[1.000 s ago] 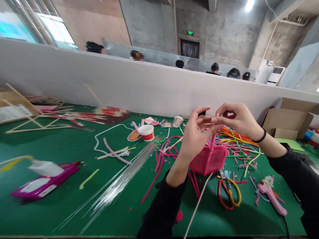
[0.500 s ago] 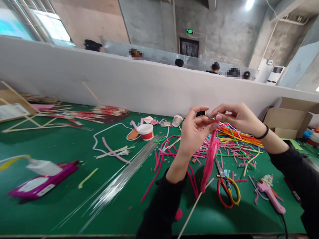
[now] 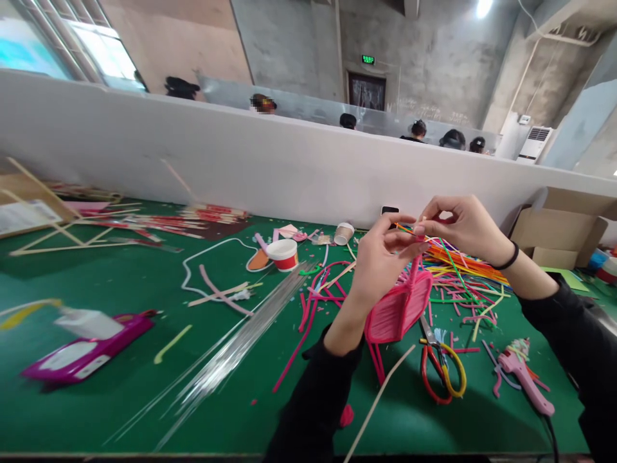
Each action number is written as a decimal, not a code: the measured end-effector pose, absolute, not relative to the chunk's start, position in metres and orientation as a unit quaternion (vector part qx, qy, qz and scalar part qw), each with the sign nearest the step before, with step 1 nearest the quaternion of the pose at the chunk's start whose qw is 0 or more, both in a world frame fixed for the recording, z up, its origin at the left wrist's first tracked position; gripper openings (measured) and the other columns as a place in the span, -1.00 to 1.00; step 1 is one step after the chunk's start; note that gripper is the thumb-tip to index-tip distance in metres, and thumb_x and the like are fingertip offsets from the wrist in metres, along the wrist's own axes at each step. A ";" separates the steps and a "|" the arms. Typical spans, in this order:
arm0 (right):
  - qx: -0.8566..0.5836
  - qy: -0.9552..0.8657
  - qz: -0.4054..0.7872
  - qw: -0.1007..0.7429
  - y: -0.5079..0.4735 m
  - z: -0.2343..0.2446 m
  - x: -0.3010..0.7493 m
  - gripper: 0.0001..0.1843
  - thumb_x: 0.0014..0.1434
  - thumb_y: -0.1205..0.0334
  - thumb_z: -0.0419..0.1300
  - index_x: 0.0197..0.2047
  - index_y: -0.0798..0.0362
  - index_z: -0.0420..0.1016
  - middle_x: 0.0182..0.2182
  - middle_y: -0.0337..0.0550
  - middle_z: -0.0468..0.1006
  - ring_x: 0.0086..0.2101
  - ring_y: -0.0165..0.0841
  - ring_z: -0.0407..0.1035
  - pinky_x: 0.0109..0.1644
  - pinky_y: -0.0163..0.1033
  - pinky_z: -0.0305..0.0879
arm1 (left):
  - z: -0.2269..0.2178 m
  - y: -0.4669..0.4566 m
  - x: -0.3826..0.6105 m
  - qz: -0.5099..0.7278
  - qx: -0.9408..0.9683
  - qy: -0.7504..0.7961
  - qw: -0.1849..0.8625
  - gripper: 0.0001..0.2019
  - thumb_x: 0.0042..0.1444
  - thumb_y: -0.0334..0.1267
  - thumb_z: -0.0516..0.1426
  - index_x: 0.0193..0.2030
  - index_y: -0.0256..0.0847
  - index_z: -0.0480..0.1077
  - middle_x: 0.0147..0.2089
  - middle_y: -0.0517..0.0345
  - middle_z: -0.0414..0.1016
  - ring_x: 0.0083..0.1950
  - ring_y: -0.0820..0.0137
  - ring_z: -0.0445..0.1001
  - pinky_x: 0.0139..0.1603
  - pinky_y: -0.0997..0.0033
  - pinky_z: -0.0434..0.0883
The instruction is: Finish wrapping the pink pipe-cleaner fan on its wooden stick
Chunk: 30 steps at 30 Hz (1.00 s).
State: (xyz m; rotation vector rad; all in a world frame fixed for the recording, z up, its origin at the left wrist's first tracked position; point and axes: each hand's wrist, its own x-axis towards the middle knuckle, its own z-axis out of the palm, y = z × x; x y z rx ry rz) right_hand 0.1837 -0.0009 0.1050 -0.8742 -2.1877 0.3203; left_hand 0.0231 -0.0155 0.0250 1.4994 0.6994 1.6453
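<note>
A pink craft piece [image 3: 387,316] with ribbed flat panels, seemingly made of pipe cleaners, hangs above the table. My left hand [image 3: 378,263] is closed, its thumb and fingers pinching the top of the narrow pink strip from which the panels hang. My right hand [image 3: 457,222] is closed too, thumb and forefinger pinched at the same top end, close to the left fingertips. What exactly lies between the right fingertips is small and partly hidden. Scissors [image 3: 439,366] with red and yellow handles lie below the piece, beside a thin wooden stick [image 3: 380,399].
Colourful pipe cleaners [image 3: 475,263] pile up behind my hands. A pink glue gun [image 3: 527,379] lies at right, a cardboard box [image 3: 554,231] behind it. Clear thin rods [image 3: 241,350], a paper cup [image 3: 283,255] and a purple device [image 3: 87,354] lie leftward. A white partition [image 3: 270,167] bounds the table.
The pink craft piece has turned from nearly edge-on, so its broad panels now show. Both hands stay at its top, with only slight finger shifts.
</note>
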 end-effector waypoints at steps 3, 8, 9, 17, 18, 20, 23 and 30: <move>-0.326 -0.870 0.131 0.346 -0.004 0.111 0.189 -0.60 0.14 -0.13 0.31 -0.34 0.09 0.63 -0.41 -0.13 0.64 -0.41 -0.39 0.41 -0.31 -0.24 0.26 | 0.025 -0.014 0.022 0.643 0.591 0.268 0.406 -0.54 -0.11 -0.20 0.44 -0.09 -0.18 0.39 -0.40 0.21 0.65 -0.35 0.36 0.64 -0.24 0.37 0.59; -0.272 -0.882 0.191 0.333 -0.005 0.112 0.194 -0.65 0.21 -0.06 0.26 -0.20 0.06 0.66 -0.25 -0.07 0.69 -0.28 -0.33 0.50 -0.24 -0.22 0.34 | 0.027 -0.014 0.017 0.623 0.584 0.239 0.462 -0.44 -0.16 -0.20 0.47 -0.05 -0.16 0.33 -0.43 0.24 0.63 -0.34 0.32 0.66 -0.24 0.35 0.61; -0.270 -0.879 0.204 0.336 -0.005 0.110 0.193 -0.62 0.21 -0.09 0.27 -0.21 0.07 0.65 -0.26 -0.07 0.69 -0.30 -0.33 0.49 -0.26 -0.23 0.34 | 0.027 -0.015 0.016 0.619 0.586 0.236 0.467 -0.40 -0.16 -0.20 0.47 -0.01 -0.15 0.32 -0.44 0.25 0.63 -0.33 0.31 0.67 -0.22 0.32 0.62; -0.301 -0.835 0.218 0.405 -0.007 0.104 0.185 -0.51 0.05 -0.22 0.37 -0.38 0.10 0.59 -0.46 -0.14 0.59 -0.44 -0.41 0.39 -0.38 -0.28 0.26 | 0.029 -0.023 0.019 0.634 0.604 0.237 0.422 -0.35 -0.09 -0.21 0.43 0.13 -0.17 0.30 -0.25 0.16 0.63 -0.16 0.27 0.66 -0.04 0.20 0.62; -0.306 -0.831 0.209 0.415 -0.008 0.104 0.184 -0.51 0.04 -0.22 0.37 -0.39 0.11 0.57 -0.46 -0.15 0.57 -0.45 -0.42 0.37 -0.40 -0.29 0.25 | 0.029 -0.023 0.021 0.651 0.599 0.240 0.400 -0.35 -0.10 -0.23 0.43 0.12 -0.16 0.30 -0.24 0.18 0.62 -0.16 0.29 0.66 -0.04 0.22 0.62; -0.315 -0.828 0.189 0.423 -0.008 0.104 0.183 -0.50 0.02 -0.22 0.39 -0.40 0.11 0.56 -0.49 -0.18 0.54 -0.47 -0.44 0.33 -0.43 -0.31 0.22 | 0.027 -0.024 0.026 0.680 0.585 0.247 0.366 -0.36 -0.07 -0.25 0.42 0.14 -0.14 0.28 -0.30 0.26 0.58 -0.20 0.34 0.64 -0.07 0.26 0.61; -0.318 -0.840 0.176 0.403 -0.009 0.104 0.184 -0.51 0.05 -0.21 0.37 -0.39 0.12 0.57 -0.47 -0.16 0.57 -0.46 -0.43 0.36 -0.42 -0.30 0.24 | 0.026 -0.025 0.029 0.690 0.571 0.254 0.365 -0.41 -0.03 -0.24 0.40 0.11 -0.15 0.27 -0.44 0.38 0.50 -0.34 0.42 0.61 -0.14 0.35 0.60; -0.277 -0.861 0.242 0.350 -0.009 0.107 0.191 -0.61 0.19 -0.09 0.30 -0.19 0.09 0.67 -0.26 -0.06 0.70 -0.25 -0.32 0.54 -0.17 -0.22 0.39 | 0.027 -0.020 0.027 0.661 0.569 0.226 0.434 -0.47 -0.10 -0.25 0.43 -0.04 -0.17 0.29 -0.43 0.28 0.58 -0.35 0.40 0.61 -0.17 0.35 0.60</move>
